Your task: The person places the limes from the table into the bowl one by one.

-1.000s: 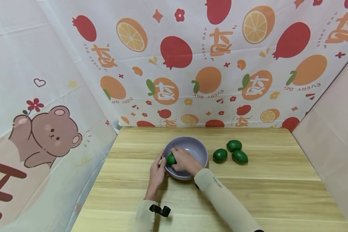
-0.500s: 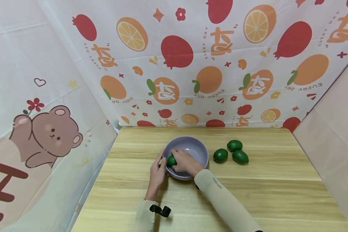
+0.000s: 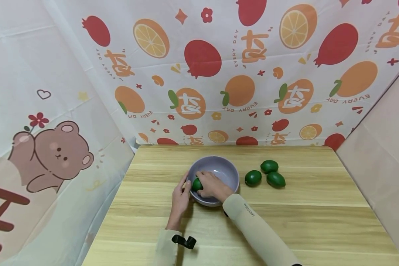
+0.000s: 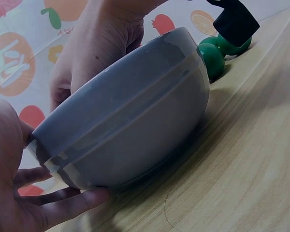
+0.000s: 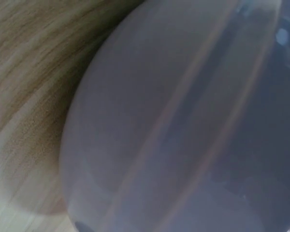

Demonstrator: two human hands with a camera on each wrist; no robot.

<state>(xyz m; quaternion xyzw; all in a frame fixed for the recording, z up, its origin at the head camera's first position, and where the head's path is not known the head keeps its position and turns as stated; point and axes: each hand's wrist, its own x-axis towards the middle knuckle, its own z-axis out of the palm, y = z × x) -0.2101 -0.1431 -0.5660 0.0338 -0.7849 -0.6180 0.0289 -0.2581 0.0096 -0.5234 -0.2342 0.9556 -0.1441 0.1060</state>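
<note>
A greyish-purple bowl (image 3: 228,170) stands on the wooden table. My left hand (image 3: 180,199) grips its left side, thumb at the rim; in the left wrist view the fingers (image 4: 75,208) reach under the bowl's outer wall. Inside the bowl, my right hand (image 3: 212,184) holds a dark green lime (image 3: 197,184) against the left inner wall, its fingers bent over the fruit. The right wrist view is filled by the bowl's outer side (image 5: 135,121), and the lime is hidden there.
Three more green limes, one nearest the bowl (image 3: 253,178), one behind (image 3: 269,166) and one to the right (image 3: 276,180), lie right of the bowl. A fruit-print cloth (image 3: 232,125) hangs along the table's (image 3: 302,229) back edge. Side cloths hang left and right.
</note>
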